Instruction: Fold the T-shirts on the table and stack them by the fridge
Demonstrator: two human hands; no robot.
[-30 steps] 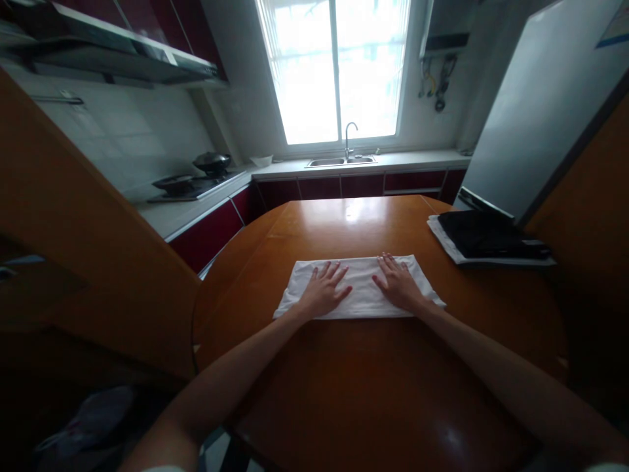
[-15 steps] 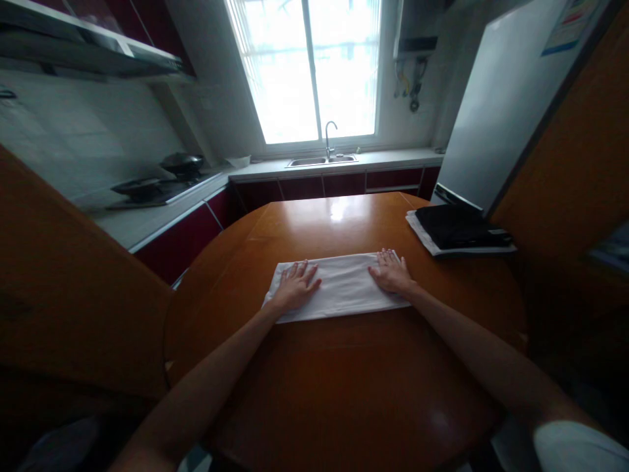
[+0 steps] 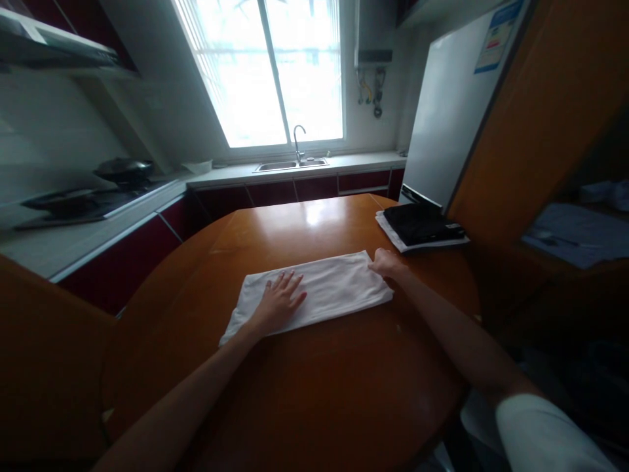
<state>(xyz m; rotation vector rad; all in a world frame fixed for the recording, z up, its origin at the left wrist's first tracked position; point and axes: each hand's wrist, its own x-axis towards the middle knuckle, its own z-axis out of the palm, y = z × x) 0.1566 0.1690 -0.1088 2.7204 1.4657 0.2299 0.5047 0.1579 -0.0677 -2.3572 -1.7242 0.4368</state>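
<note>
Head view: presses white cloth (image 3: 339,285) under spread left hand (image 3: 278,304); curls right hand (image 3: 388,263) at cloth's end, cannot tell if gripping. Leaves room on table (image 3: 314,380) nearside of both. Has cloth running lengthwise, left hand to right, slanting away.

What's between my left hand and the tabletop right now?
The white cloth lies between your left hand and the tabletop, seen in the head view.

Bright window (image 3: 309,78) above pale counter (image 3: 363,159), dark red cabinets (image 3: 317,189) and a silvery refrigerator (image 3: 447,111).
</note>
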